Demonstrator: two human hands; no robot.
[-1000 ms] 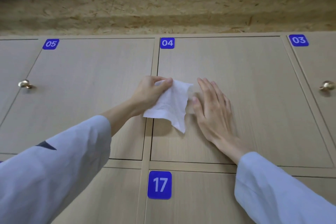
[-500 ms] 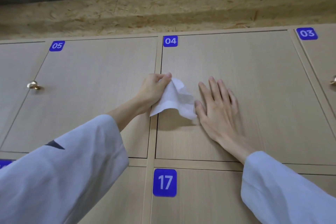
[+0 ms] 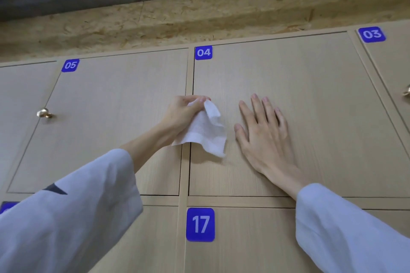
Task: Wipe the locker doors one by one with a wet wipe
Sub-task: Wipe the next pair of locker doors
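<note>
A white wet wipe [image 3: 205,134] hangs crumpled from my left hand [image 3: 183,113], which pinches its top corner at the left edge of locker door 04 [image 3: 310,99]. The wipe droops over the seam between door 04 and door 05 [image 3: 111,117]. My right hand [image 3: 264,135] lies flat on door 04 with fingers spread and straight, just right of the wipe and apart from it. Blue number labels 04 [image 3: 203,52] and 05 [image 3: 70,65] sit at the doors' top left corners.
Door 03 [image 3: 392,68] is at the far right with a brass knob [image 3: 407,91] at the frame edge. Another brass knob [image 3: 44,113] sits left of door 05. Door 17 [image 3: 244,241] lies below. A chipboard strip [image 3: 199,20] runs above the lockers.
My right hand let go of the wipe's edge and now rests flat apart from it. The wipe has folded down and hangs from my left hand alone. The camera view tilted.
</note>
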